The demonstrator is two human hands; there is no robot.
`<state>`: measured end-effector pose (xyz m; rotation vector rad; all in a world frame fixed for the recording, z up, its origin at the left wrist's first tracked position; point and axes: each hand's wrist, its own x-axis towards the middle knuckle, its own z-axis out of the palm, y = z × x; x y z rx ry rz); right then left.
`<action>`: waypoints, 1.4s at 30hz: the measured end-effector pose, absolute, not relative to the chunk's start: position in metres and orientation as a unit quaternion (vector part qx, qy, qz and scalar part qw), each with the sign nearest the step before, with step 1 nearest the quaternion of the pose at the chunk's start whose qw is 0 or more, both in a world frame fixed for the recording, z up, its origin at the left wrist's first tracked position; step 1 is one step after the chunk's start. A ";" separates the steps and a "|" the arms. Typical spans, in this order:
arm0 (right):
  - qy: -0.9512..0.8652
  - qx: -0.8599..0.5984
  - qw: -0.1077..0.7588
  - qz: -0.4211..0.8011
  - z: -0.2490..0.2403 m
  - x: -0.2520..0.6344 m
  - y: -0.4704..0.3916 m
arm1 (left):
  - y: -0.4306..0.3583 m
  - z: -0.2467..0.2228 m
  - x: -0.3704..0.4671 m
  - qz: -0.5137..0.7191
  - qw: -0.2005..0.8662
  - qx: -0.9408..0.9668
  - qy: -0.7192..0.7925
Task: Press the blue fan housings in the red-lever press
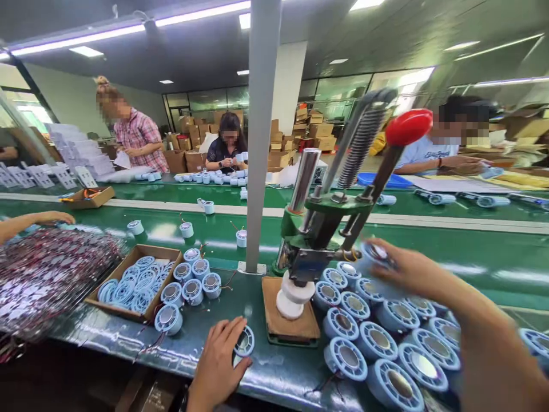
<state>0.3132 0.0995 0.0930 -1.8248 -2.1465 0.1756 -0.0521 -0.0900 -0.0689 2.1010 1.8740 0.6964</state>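
My left hand (pixel 219 359) is at the table's front edge, its fingers and thumb around a light-blue round part (pixel 245 342) with a dark centre. Farther off, my right hand (pixel 397 264), smeared by motion, grips another light-blue round part (pixel 375 252) above a crowd of similar parts (pixel 355 306) with metal discs on top. Between my hands stands a hand press (pixel 315 257) with a red-knobbed lever (pixel 407 129). Its white round block (pixel 289 303) sits over a brown base plate (pixel 274 326).
Left of the press, several blue parts (pixel 192 290) with wires stand by a cardboard box of blue rings (pixel 132 280). Beyond is a heap of wired metal pieces (pixel 51 274), with another person's hand (pixel 55 217) beside it. A grey post (pixel 261 143) rises behind. Several people work across the green belt (pixel 206 220).
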 end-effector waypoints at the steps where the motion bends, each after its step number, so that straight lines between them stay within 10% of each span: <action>1: -0.765 -0.620 0.138 0.108 0.088 0.323 0.076 | -0.091 -0.066 -0.049 0.241 0.136 0.712 0.646; 15: -0.878 -0.457 -0.006 0.140 0.028 0.070 -0.046 | -0.130 -0.056 -0.094 0.566 0.107 0.464 0.674; 31: -0.782 -0.429 0.385 0.237 -0.099 0.184 -0.089 | -0.104 -0.046 -0.038 0.346 0.223 0.674 0.613; 42: -0.729 -0.395 0.429 0.360 -0.100 0.164 -0.081 | -0.096 -0.024 0.000 0.300 0.250 0.745 0.541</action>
